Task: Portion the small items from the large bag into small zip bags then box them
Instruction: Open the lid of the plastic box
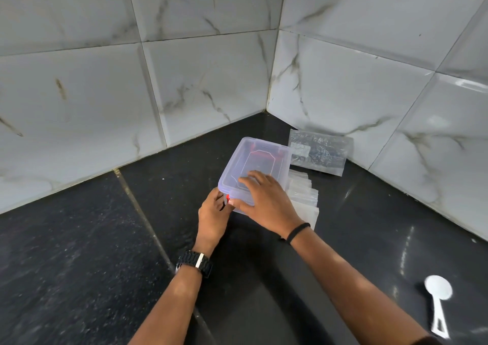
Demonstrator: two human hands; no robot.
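The right hand [260, 199] is lying flat on the lid of the clear plastic box [253, 170], fingers spread and relaxed, pressing down on its near part. The left hand [213, 216] is pinching the red latch [227, 199] at the box's near corner with curled fingers. The box is sitting on the dark desk [79, 252], lid on. Just right of it, a stack of small zip bags [303, 199] is lying flat. Farther right, the large bag [318, 151] is leaning against the tiled wall [79, 80]. A white spoon [438, 299] is lying near the right edge.
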